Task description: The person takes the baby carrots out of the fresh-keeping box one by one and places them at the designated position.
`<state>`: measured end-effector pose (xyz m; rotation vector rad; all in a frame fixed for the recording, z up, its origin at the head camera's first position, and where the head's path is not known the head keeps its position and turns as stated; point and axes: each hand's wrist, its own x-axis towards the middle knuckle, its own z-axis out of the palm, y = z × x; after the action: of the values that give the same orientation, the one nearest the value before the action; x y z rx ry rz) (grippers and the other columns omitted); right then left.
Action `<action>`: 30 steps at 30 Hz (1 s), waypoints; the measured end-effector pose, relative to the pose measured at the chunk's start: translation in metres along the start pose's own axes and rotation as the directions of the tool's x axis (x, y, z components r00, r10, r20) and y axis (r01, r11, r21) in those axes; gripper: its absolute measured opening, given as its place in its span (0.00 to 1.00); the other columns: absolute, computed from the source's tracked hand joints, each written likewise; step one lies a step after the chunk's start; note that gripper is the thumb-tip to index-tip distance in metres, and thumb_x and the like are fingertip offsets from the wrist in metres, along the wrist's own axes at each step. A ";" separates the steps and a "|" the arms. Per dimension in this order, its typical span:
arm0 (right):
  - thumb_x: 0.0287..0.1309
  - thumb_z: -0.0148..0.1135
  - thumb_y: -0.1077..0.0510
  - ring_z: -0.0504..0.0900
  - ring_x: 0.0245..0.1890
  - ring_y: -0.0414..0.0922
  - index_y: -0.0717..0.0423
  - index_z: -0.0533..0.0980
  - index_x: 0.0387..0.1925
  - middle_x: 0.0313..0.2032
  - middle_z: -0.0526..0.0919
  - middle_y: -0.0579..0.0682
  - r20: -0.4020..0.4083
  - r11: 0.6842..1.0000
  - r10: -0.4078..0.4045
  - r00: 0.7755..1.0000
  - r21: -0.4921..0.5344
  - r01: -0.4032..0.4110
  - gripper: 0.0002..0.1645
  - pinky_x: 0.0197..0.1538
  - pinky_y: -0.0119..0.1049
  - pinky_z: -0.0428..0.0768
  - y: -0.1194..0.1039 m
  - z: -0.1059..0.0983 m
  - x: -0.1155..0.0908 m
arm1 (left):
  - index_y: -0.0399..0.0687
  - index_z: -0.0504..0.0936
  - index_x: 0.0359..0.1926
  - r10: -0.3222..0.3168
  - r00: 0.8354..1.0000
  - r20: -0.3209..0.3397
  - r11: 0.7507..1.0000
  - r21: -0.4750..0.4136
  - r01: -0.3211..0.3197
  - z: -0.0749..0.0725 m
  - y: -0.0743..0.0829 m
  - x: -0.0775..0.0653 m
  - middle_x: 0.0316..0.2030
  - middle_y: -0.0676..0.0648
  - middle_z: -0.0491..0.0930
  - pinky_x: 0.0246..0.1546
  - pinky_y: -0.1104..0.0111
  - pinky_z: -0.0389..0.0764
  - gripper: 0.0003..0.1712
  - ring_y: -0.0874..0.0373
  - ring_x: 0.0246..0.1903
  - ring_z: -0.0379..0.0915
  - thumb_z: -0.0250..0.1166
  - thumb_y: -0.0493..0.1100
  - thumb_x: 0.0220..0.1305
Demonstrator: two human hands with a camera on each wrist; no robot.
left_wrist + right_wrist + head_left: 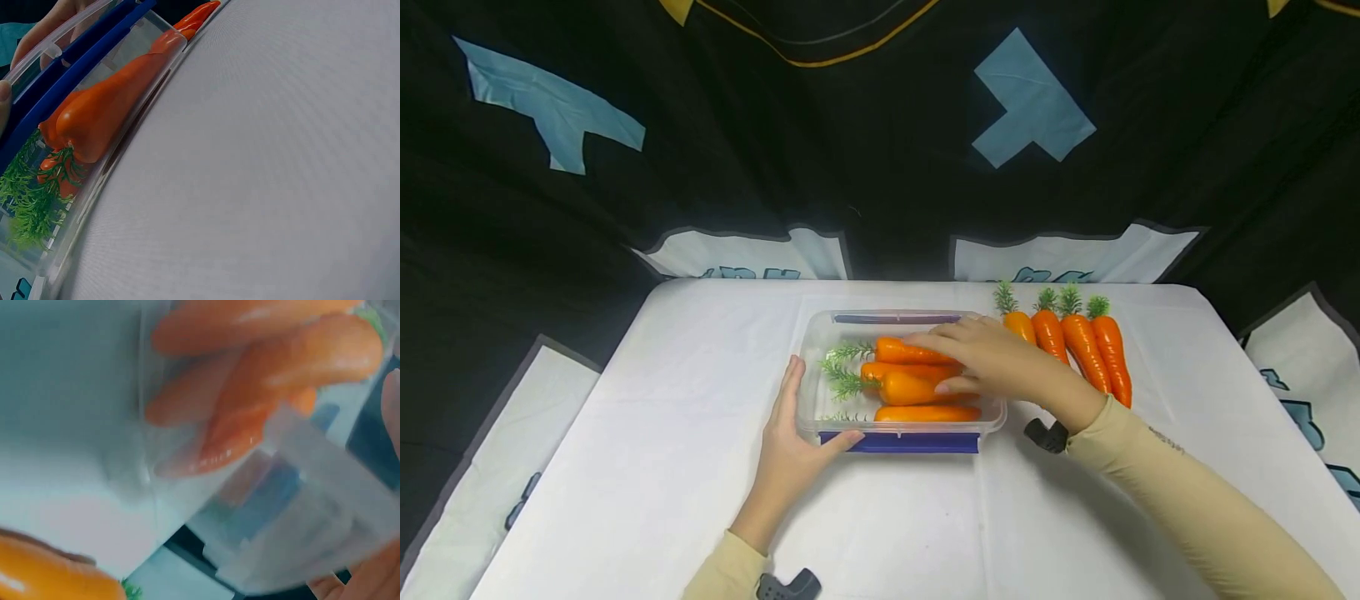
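Observation:
A clear plastic box [835, 329] with blue latches stands on the table, its top uncovered. Several orange toy carrots [917, 414] with green tops lie inside, leaves toward the left. My left hand [793, 454] rests against the box's left front corner, fingers straight along the side and thumb over the front latch [917, 442]. Over the box's right end is my right hand [1000, 358], fingers extended and spread across the carrots, index fingertip at the rear one and thumb at a nearer one. In the left wrist view, carrots [100, 119] show through the box's wall.
To the right of the box, several more carrots [1108, 350] lie side by side, partly behind my right forearm. A white cloth covers the table [625, 433]. Behind it hangs a dark curtain [880, 167] with pale blue patches.

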<state>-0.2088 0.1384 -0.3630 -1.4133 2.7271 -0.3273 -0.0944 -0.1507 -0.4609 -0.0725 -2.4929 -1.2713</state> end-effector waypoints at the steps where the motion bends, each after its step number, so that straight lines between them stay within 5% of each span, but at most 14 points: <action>1: 0.57 0.67 0.38 0.76 0.60 0.51 0.31 0.61 0.73 0.63 0.78 0.45 0.014 1.000 -0.004 1.000 -0.016 0.004 0.44 0.66 0.53 0.72 -0.002 0.002 0.002 | 0.60 0.48 0.79 0.001 1.000 0.000 1.000 0.000 -0.001 0.000 0.000 0.000 0.79 0.52 0.47 0.75 0.45 0.56 0.69 0.49 0.77 0.47 0.81 0.60 0.42; 14: 0.62 0.65 0.45 0.78 0.58 0.46 0.22 0.58 0.73 0.63 0.77 0.43 0.154 0.998 -0.054 0.987 -0.007 0.055 0.41 0.62 0.47 0.79 -0.011 0.017 0.012 | 0.60 0.48 0.79 0.004 1.000 0.004 1.000 0.007 -0.004 0.001 -0.001 0.001 0.79 0.51 0.47 0.74 0.44 0.57 0.69 0.48 0.77 0.47 0.81 0.59 0.42; 22: 0.62 0.67 0.48 0.81 0.47 0.43 0.27 0.58 0.74 0.54 0.81 0.43 0.139 0.984 -0.154 0.978 -0.068 0.165 0.43 0.54 0.39 0.83 -0.013 0.025 0.014 | 0.61 0.48 0.79 0.001 1.000 0.007 1.000 -0.001 -0.001 0.000 -0.001 0.001 0.79 0.52 0.47 0.75 0.44 0.56 0.69 0.49 0.77 0.47 0.81 0.59 0.42; 30: 0.66 0.62 0.53 0.83 0.42 0.45 0.26 0.60 0.73 0.53 0.79 0.47 0.142 0.983 -0.151 0.978 -0.079 0.163 0.39 0.49 0.38 0.84 -0.019 0.027 0.015 | 0.60 0.48 0.79 0.006 1.000 0.003 1.000 -0.005 -0.006 0.000 -0.001 0.000 0.79 0.52 0.47 0.75 0.44 0.56 0.69 0.49 0.77 0.47 0.81 0.59 0.42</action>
<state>-0.1988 0.1112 -0.3844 -1.6146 2.5589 -0.1102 -0.0950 -0.1509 -0.4614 -0.0828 -2.4898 -1.2762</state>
